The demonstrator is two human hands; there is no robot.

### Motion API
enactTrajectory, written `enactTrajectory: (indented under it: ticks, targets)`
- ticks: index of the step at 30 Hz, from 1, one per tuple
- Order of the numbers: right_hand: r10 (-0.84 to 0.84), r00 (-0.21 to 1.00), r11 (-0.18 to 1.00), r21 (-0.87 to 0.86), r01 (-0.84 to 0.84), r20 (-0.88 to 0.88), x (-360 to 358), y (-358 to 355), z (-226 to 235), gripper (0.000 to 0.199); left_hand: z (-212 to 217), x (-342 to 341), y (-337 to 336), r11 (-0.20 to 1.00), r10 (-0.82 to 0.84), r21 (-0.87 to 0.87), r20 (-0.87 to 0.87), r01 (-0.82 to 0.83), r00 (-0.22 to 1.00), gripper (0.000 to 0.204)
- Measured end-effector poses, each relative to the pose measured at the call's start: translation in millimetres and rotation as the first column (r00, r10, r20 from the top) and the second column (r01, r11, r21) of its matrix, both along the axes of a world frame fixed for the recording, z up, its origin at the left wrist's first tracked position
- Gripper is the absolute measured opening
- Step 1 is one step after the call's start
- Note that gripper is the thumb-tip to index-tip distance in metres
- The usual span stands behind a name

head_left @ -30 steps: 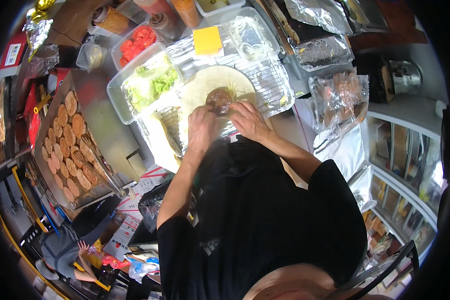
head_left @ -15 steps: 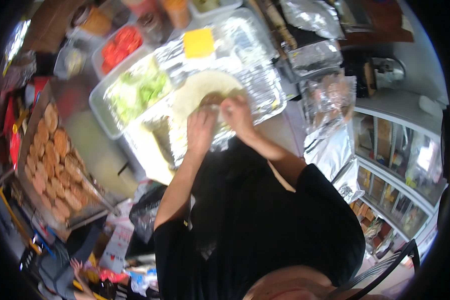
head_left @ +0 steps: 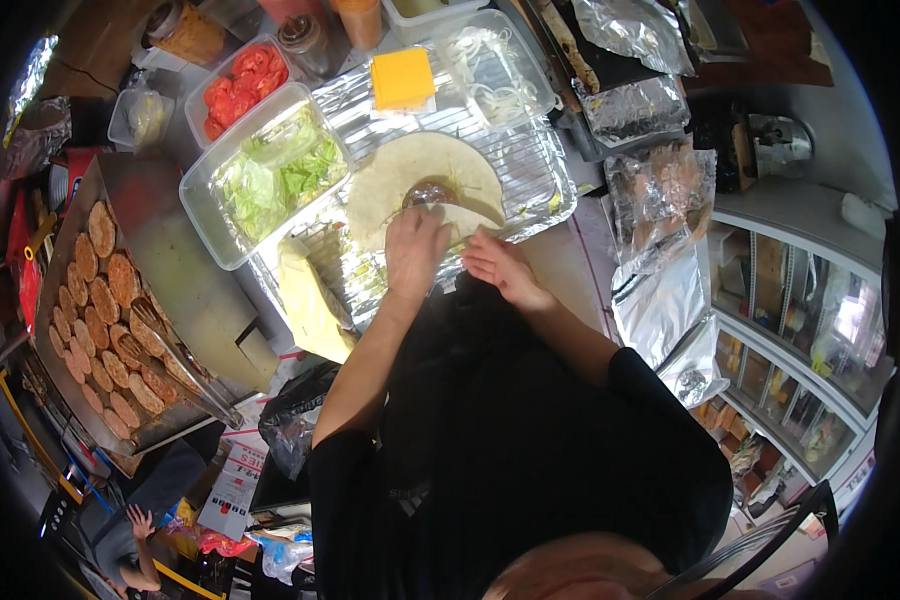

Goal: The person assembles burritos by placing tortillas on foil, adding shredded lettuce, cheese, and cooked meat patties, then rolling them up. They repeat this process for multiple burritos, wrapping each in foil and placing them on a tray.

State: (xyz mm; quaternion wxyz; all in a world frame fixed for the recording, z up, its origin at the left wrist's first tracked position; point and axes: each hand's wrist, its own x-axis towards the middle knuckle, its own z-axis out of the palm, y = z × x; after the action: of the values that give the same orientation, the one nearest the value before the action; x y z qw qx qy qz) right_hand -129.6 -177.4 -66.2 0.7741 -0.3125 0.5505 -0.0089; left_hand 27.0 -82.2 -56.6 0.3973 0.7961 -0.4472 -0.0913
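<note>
A round flatbread wrap (head_left: 410, 165) lies on a foil-covered tray (head_left: 355, 100) before me, its near edge folded up against a round brown patty (head_left: 430, 192) at its middle. My left hand (head_left: 415, 248) presses on that folded edge, its fingers bent over it and partly hiding the patty. Just to the right, my right hand (head_left: 498, 265) is held beside the near edge of the wrap, fingers stretched out, with nothing in it. Whether its fingertips touch the wrap, I cannot tell.
Tubs of shredded lettuce (head_left: 280, 175), sliced tomato (head_left: 242, 88) and sliced onion (head_left: 490, 70) border the tray, with orange cheese slices (head_left: 402, 80) between. Yellow paper (head_left: 310, 300) lies near left. Further left, several patties (head_left: 100, 320) and tongs (head_left: 185, 370) rest on a griddle. Another person's hand (head_left: 140, 520) shows lower left.
The wrap's near edge now stands folded against the patty. My right hand has drawn back toward me and straightened its fingers; my left hand remains at the edge.
</note>
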Motion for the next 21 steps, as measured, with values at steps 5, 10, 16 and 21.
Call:
enactTrajectory:
  ticks: [5, 10, 16, 21]
  targets:
    - [-0.222, 0.975, 0.964, -0.145, 0.222, 0.016, 12.8, -0.1, -8.5, 0.035, 3.2, -6.6, -12.8, 0.993, 0.100, 0.069, -0.038, -0.098, 0.994, 0.021]
    - [-0.219, 0.976, 0.878, -0.434, 0.201, 0.009, 24.1, 6.6, -14.0, 0.025, 0.1, -7.1, -14.2, 0.989, 0.147, 0.022, -0.057, -0.146, 0.987, 0.017]
    - [-0.136, 0.990, 0.921, -0.364, 0.139, 0.034, 24.7, 1.9, -7.4, 0.024, -2.4, -4.1, -11.0, 0.986, 0.165, -0.002, -0.130, -0.167, 0.978, 0.012]
    - [0.053, 0.999, 0.996, 0.073, -0.052, -0.004, 13.6, 7.3, -5.9, 0.037, 0.8, -4.1, -10.1, 0.987, 0.161, 0.008, -0.170, -0.162, 0.972, 0.012]
